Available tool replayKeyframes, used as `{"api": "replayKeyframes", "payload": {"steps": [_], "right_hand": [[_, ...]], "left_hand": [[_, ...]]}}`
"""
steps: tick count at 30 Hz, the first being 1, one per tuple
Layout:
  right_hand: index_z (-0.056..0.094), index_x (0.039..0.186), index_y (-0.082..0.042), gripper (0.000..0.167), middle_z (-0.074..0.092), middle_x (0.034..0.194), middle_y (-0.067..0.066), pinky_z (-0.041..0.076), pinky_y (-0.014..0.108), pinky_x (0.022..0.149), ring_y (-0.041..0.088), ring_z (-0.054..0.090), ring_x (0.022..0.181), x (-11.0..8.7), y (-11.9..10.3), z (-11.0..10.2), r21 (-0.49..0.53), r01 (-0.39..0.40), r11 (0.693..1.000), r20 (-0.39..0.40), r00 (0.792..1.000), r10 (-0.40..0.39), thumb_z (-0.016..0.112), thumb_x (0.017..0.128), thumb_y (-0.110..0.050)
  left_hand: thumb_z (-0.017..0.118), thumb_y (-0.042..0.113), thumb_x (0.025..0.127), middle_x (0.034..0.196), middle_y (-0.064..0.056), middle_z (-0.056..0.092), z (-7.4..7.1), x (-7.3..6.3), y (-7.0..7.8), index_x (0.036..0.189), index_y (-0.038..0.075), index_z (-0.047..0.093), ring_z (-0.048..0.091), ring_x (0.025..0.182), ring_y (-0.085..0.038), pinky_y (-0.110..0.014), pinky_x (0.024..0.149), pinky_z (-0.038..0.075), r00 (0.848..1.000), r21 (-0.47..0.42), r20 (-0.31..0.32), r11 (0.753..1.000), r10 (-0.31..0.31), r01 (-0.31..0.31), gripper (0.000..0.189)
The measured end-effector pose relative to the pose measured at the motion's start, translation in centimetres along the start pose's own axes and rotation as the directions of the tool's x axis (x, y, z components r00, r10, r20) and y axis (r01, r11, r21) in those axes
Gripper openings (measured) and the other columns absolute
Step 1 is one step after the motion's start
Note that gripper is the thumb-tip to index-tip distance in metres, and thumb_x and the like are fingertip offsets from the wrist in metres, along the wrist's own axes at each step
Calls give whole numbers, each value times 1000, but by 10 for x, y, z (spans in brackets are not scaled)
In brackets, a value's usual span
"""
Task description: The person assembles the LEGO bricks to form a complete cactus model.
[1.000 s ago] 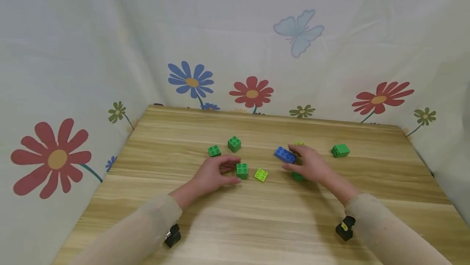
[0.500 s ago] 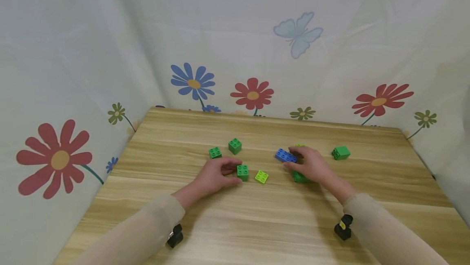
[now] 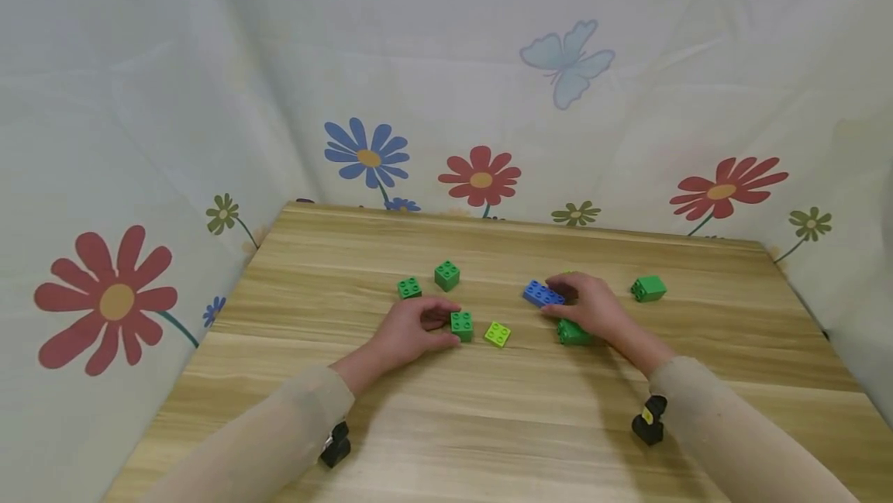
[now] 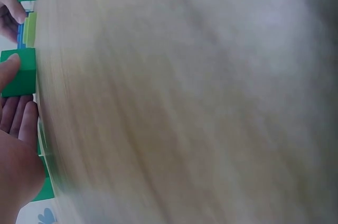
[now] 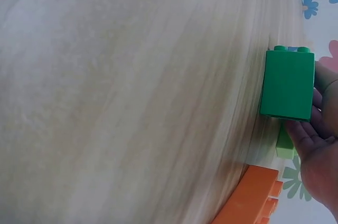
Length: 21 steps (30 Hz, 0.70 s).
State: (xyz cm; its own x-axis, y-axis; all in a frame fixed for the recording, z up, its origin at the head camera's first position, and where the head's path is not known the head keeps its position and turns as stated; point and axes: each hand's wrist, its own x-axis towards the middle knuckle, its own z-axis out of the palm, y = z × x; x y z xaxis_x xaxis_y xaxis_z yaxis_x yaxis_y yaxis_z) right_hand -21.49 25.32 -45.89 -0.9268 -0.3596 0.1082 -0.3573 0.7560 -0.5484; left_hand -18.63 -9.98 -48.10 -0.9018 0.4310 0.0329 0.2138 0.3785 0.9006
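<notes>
In the head view my left hand (image 3: 408,329) holds a green block (image 3: 461,325) between thumb and fingers; the left wrist view shows the thumb (image 4: 11,65) pressed on its side. My right hand (image 3: 589,305) pinches the right end of a blue brick (image 3: 543,294), thumb on the near side and fingers on the far side. Just below that hand lies a green block (image 3: 574,332) on its side, partly covered; in the right wrist view this green block (image 5: 288,84) hides much of the fingers. A flat lime brick (image 3: 498,334) sits between the hands.
Two green blocks, one nearer (image 3: 408,287) and one farther (image 3: 447,275), stand beyond my left hand. Another green block (image 3: 649,288) lies at the right. A lime piece (image 3: 568,273) is mostly hidden behind my right hand. The right wrist view shows an orange brick (image 5: 248,197).
My right thumb has closed in on the blue brick, and more of the green block below it shows. My left hand keeps its hold with little movement.
</notes>
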Motion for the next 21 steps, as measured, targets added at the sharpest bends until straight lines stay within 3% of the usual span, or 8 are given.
{"api": "replayKeyframes", "payload": {"steps": [10, 21], "right_hand": [[72, 132, 1, 39, 74, 129, 20, 57, 55, 102, 37, 70, 119, 3, -1, 0, 10, 32, 999, 39, 999, -33, 80, 98, -16], [74, 132, -3, 38, 74, 127, 17, 61, 53, 96, 33, 72, 114, 3, -17, -3, 11, 136, 991, 1, 991, -136, 82, 97, -14]], "left_hand": [[90, 13, 89, 126, -8, 75, -2, 0, 3, 128, 7, 74, 71, 121, -26, -35, 102, 59, 1000, 0, 15, 1000, 8, -8, 43], [91, 13, 88, 124, -7, 76, -4, 2, 3, 127, 7, 75, 71, 119, -26, -32, 102, 59, 999, 27, 42, 999, 20, -22, 42]]}}
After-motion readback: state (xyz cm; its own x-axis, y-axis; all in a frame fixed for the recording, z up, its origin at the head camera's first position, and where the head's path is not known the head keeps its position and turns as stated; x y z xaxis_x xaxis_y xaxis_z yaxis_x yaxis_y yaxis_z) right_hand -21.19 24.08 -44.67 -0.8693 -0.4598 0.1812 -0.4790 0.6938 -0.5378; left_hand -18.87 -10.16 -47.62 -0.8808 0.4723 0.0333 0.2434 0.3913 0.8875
